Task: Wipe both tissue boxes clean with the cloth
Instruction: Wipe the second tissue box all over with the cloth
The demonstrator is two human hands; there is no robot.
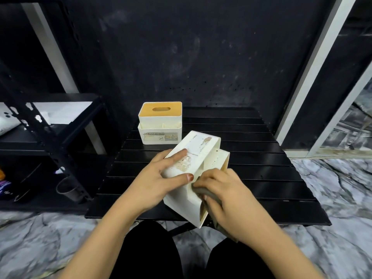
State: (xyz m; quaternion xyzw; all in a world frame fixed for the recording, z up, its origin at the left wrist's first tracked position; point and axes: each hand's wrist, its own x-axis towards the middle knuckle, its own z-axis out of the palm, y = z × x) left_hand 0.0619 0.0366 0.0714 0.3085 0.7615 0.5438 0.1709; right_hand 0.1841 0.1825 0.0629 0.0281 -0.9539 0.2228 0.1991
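Note:
A white tissue box (198, 156) is tilted on its side above the near part of the black slatted table (261, 178). My left hand (159, 178) grips its left end, fingers on top and thumb across the near face. My right hand (223, 198) holds a grey cloth (209, 195) bunched under its fingers, pressed against the box's open compartment side. A second white tissue box (160, 122) with a wooden lid and a "TISSUE HOLDER" label stands upright at the table's far left corner, apart from both hands.
A black metal shelf rack (50, 137) stands left of the table, with a grey cup (67, 187) low on it. Dark wall behind. White frame posts (308, 77) rise at the right. Marble-patterned floor surrounds the table; my knees are below.

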